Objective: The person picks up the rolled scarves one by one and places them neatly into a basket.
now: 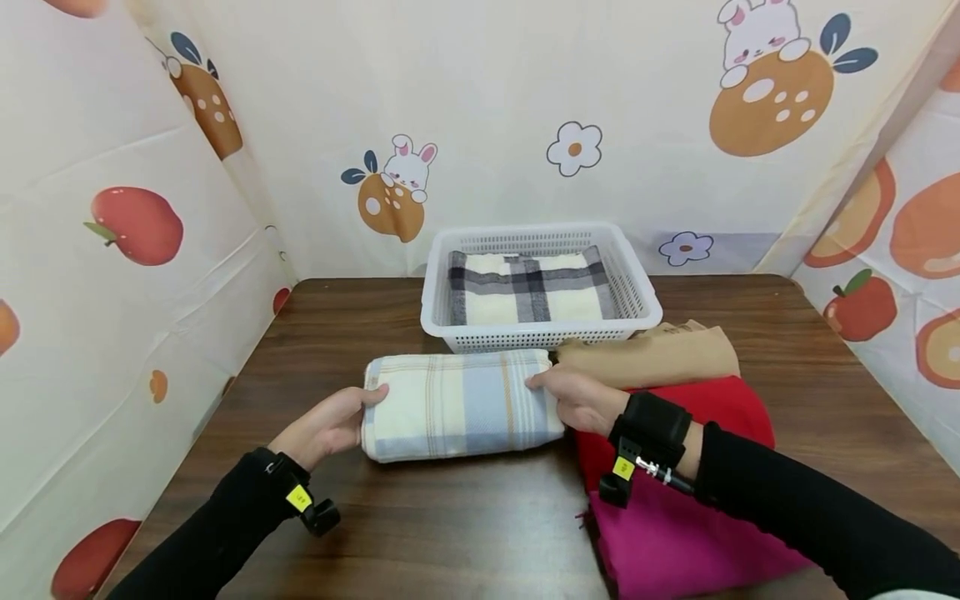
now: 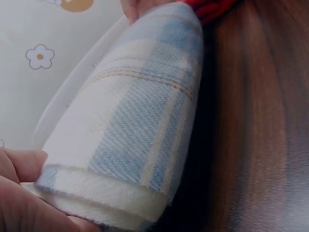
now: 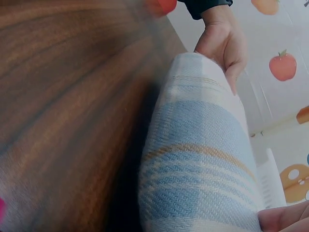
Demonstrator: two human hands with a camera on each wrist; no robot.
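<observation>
A folded scarf (image 1: 450, 408), cream with light blue bands and thin tan stripes, is held level in front of the basket. My left hand (image 1: 333, 425) grips its left end, thumb on top and fingers underneath. At the opposite end my right hand (image 1: 581, 400) pinches it the same way, with the thumb over the upper face. In the left wrist view the scarf (image 2: 130, 125) shows its stacked layers at the near end. Seen from the right wrist, the far end of the scarf (image 3: 198, 145) meets the left hand (image 3: 224, 46).
A white plastic basket (image 1: 652, 312) stands at the back, a black, grey and cream checked folded cloth (image 1: 532, 287) lying in it. On the right, a tan folded cloth (image 1: 660, 358), a red one (image 1: 738, 417) and a magenta one (image 1: 675, 550) overlap on the brown wooden table (image 1: 450, 533).
</observation>
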